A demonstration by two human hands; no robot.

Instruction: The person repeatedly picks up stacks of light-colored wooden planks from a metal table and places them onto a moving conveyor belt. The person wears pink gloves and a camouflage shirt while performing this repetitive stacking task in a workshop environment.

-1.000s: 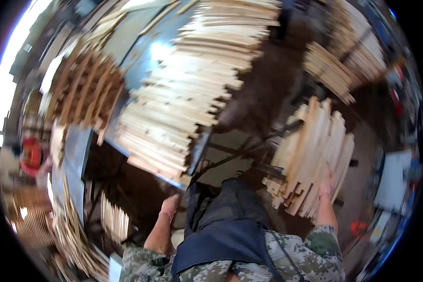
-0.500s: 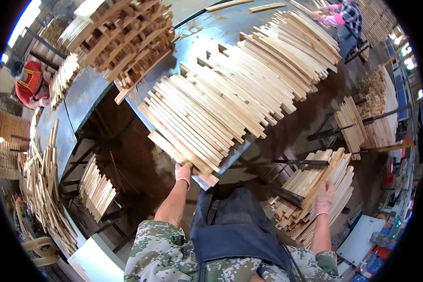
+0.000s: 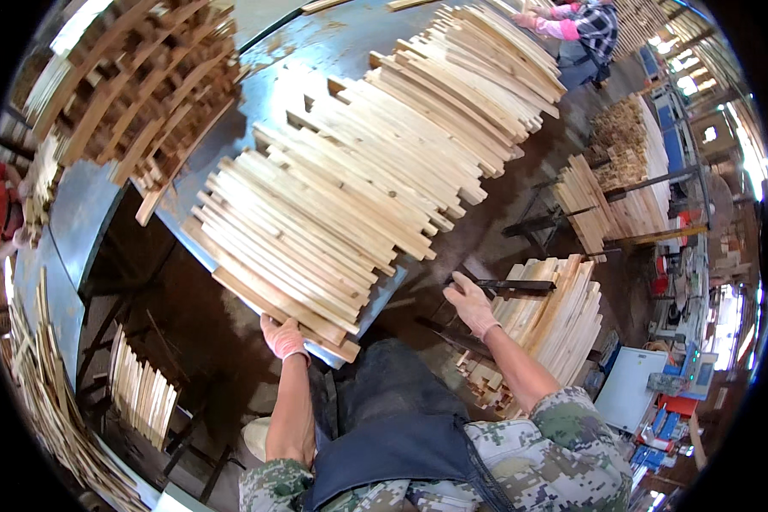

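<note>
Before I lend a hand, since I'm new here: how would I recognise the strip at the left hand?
Find the blue-grey metal table bearing a row of pale wooden strips. Follow that row to the end nearest the camera wearer. The strip is the outermost one, set apart by the left hand at its edge.

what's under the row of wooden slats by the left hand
A blue tabletop shows past the ends of the wooden slats, also near the left hand. Whatever lies directly beneath them is covered.
</note>
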